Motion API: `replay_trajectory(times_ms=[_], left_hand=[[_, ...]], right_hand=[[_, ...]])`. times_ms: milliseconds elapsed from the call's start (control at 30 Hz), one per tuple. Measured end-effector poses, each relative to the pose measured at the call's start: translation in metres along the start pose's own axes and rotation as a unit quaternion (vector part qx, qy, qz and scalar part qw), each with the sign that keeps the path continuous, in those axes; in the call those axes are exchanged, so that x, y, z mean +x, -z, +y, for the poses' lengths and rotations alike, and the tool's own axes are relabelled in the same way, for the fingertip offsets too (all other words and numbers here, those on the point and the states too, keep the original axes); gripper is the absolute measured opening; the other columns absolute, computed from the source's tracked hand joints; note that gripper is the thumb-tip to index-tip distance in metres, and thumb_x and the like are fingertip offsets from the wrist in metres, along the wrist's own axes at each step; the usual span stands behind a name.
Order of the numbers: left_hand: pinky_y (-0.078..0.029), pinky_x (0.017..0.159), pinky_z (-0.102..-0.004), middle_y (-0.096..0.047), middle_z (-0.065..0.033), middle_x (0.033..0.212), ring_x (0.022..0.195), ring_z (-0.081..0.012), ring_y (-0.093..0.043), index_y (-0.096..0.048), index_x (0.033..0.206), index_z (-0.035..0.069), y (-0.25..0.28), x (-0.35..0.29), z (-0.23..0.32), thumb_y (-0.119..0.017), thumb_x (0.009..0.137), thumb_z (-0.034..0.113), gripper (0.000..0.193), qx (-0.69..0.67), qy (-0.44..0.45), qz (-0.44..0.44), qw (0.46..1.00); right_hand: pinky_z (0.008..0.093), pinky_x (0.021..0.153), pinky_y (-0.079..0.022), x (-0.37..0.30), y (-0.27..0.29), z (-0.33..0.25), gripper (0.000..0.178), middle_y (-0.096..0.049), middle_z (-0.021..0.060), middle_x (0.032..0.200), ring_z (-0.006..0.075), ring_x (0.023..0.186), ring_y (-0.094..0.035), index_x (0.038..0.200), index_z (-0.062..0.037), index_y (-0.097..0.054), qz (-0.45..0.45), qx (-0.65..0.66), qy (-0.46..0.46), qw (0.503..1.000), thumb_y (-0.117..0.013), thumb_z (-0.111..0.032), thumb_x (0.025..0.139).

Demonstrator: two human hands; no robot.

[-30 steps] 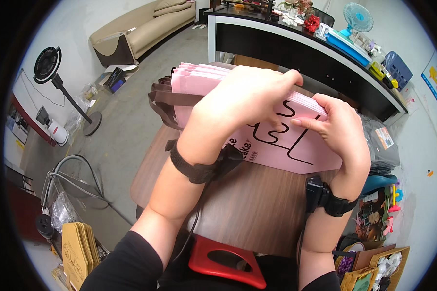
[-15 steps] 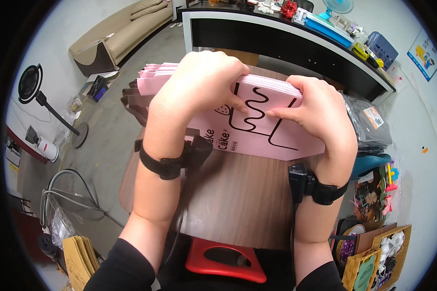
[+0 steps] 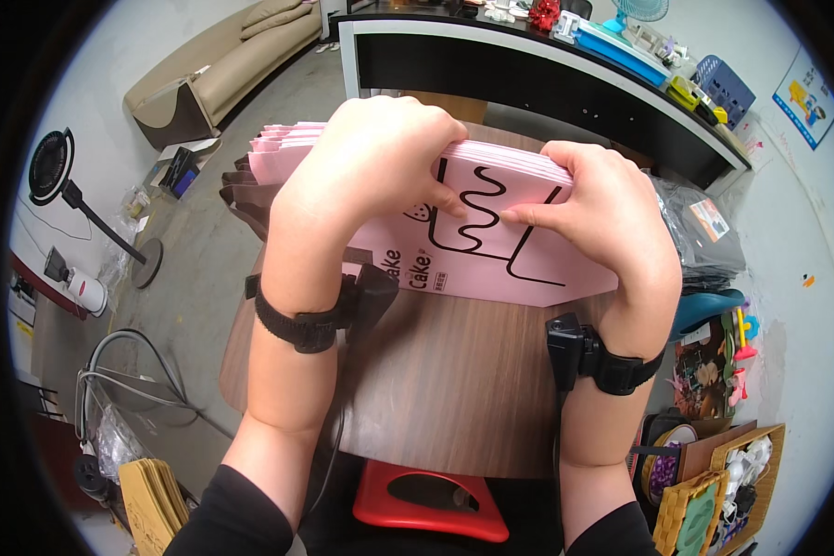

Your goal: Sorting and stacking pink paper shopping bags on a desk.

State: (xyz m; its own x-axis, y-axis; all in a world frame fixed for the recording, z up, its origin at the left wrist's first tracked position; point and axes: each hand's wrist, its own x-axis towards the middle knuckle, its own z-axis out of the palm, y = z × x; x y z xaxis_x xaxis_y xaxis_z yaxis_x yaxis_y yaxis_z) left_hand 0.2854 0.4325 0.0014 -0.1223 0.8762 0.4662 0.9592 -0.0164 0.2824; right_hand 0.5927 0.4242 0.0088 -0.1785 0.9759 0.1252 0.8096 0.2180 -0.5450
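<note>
A stack of folded pink paper bags (image 3: pixel 528 246) with black line drawings stands on its long edge on the wood-grain table (image 3: pixel 463 389). My left hand (image 3: pixel 389 153) is closed over the top edge, thumb on the near face and fingers behind, mostly hidden. Farther right along the same edge, my right hand (image 3: pixel 607 199) grips in the same way, its thumb pointing toward the left one. At the stack's left end the pink layers fan out. Dark brown folded edges (image 3: pixel 246 199) show below them. Both wrists wear black straps with small black devices.
A red stool (image 3: pixel 371 510) is at the table's near edge. Plastic-wrapped dark packages (image 3: pixel 704 236) lie right of the table, above wicker baskets (image 3: pixel 686 519). A black desk (image 3: pixel 528 83) stands beyond. Cables (image 3: pixel 139 371) and a round-headed stand (image 3: pixel 93 213) are on the left.
The whole view has shifted slightly. Both hands keep the same hold on the pink bags, which stay upright on the table.
</note>
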Motion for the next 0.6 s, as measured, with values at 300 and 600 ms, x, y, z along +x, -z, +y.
replay_trajectory(times_ms=[300, 600], left_hand=[[-0.063, 0.076, -0.0449, -0.084, -0.0101, 0.088, 0.082, -0.0329, -0.082, -0.091, 0.108, 0.013, -0.0016, 0.0037, -0.0058, -0.105, 0.075, 0.051, 0.052, -0.009, 0.006, 0.002, 1.0], [-0.063, 0.077, -0.0444, -0.085, -0.0095, 0.088, 0.082, -0.0322, -0.082, -0.091, 0.108, 0.014, 0.0024, 0.0022, -0.006, -0.105, 0.076, 0.05, 0.051, -0.029, 0.006, 0.02, 0.999]], right_hand=[[0.0446, 0.1, -0.058, 0.0028, 0.0001, -0.001, 0.065, -0.083, 0.0184, 0.107, 0.0333, 0.106, -0.078, 0.113, 0.0015, -0.084, -0.003, -0.009, -0.01, 1.0, -0.079, -0.059, 0.091], [0.0449, 0.099, -0.058, 0.0054, 0.0053, 0.0037, 0.064, -0.083, 0.0186, 0.106, 0.0338, 0.105, -0.078, 0.112, 0.0014, -0.084, 0.01, -0.028, -0.014, 0.999, -0.08, -0.059, 0.089]])
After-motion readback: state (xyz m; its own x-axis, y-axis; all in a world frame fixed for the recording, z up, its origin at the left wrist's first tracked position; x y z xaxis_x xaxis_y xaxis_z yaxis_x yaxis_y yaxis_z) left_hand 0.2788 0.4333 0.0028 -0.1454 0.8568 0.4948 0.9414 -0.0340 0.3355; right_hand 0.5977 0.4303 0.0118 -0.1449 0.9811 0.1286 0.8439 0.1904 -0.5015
